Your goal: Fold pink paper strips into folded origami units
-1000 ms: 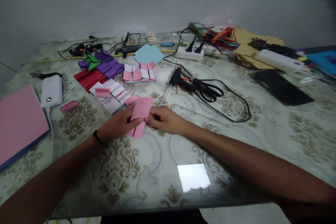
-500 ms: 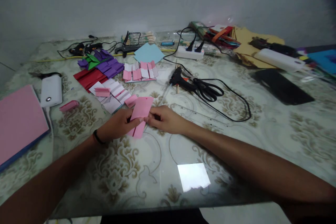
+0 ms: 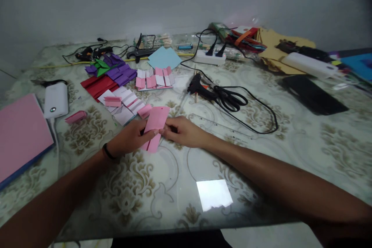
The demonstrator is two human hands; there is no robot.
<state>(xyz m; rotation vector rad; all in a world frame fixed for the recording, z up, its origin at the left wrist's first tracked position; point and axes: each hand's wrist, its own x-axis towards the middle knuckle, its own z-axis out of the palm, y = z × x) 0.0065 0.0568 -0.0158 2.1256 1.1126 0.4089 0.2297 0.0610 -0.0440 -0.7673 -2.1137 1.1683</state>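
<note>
The pink paper (image 3: pixel 157 118) is held to the left of the glue gun (image 3: pixel 200 89) and nearer the person, its long axis running away from them, far end leaning rightward. Compared with half a second ago, paper and hands keep the same pose. The left hand (image 3: pixel 134 136) clamps it, thumb on top; the right hand (image 3: pixel 183 131) pinches its right edge, thumb and fingertips closed together.

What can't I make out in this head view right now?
- Head view: most fingertips of the left hand, hidden by the pink paper.
- Head view: the pink paper's underside, facing away from the camera.
- Head view: the rest of the pink sheet, cut off by the left edge.
- Head view: the white device's display, too small to read.
</note>
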